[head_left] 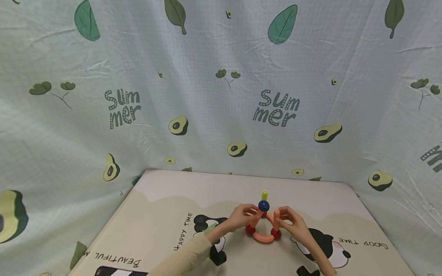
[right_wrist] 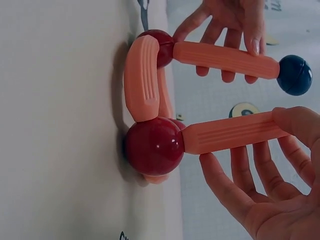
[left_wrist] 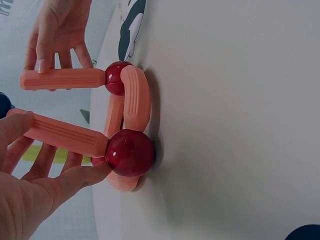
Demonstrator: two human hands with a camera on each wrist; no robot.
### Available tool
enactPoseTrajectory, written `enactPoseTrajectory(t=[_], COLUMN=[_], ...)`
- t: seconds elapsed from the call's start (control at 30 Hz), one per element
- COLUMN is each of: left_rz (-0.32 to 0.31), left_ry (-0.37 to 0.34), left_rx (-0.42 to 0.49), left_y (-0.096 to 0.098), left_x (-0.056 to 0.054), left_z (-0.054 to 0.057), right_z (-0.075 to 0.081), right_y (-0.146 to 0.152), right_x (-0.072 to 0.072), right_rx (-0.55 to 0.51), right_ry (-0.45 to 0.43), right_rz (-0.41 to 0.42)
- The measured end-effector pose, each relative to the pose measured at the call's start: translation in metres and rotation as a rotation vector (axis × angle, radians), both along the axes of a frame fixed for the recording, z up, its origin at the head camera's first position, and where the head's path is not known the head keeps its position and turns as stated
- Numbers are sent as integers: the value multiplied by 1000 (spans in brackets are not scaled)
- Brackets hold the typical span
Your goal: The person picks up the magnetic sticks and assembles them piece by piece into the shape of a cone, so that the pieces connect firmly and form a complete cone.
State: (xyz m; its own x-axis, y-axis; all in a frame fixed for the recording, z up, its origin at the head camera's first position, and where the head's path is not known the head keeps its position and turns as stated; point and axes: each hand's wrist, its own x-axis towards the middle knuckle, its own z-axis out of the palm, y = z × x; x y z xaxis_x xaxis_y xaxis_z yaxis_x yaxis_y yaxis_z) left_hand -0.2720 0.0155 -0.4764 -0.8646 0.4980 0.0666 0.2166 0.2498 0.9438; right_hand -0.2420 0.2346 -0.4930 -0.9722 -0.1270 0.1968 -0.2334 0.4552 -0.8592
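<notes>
A ring of curved orange rods joined by red balls lies on the table. Straight orange rods stand up from the two nearer balls. My left hand pinches the left upright rod, thumb near its top and fingers along its side. On that rod's upper end sits a blue ball. With thumb and fingers, my right hand grips the right upright rod, whose top carries no ball. Behind the blue ball rises a yellow-green rod, its lower part hidden in the head view.
The pale tabletop bears printed cartoon animals and lettering. A hanging curtain with avocado and leaf prints surrounds its back and sides. In the left wrist view, a dark round shape shows at the lower edge.
</notes>
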Motion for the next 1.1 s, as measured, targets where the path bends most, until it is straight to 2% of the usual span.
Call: enactPoseTrajectory(t=[0.33, 0.67, 1.1], left_rz=[-3, 19, 0], left_ry=[-21, -38, -21], left_rx=[-5, -36, -26], left_y=[2, 5, 5], left_x=[-2, -5, -6], left_z=[0, 1, 1], right_z=[-2, -2, -2], right_y=[-2, -5, -4], right_x=[-3, -6, -10], right_rx=[37, 42, 57], right_ry=[58, 25, 54], right_rz=[60, 65, 101])
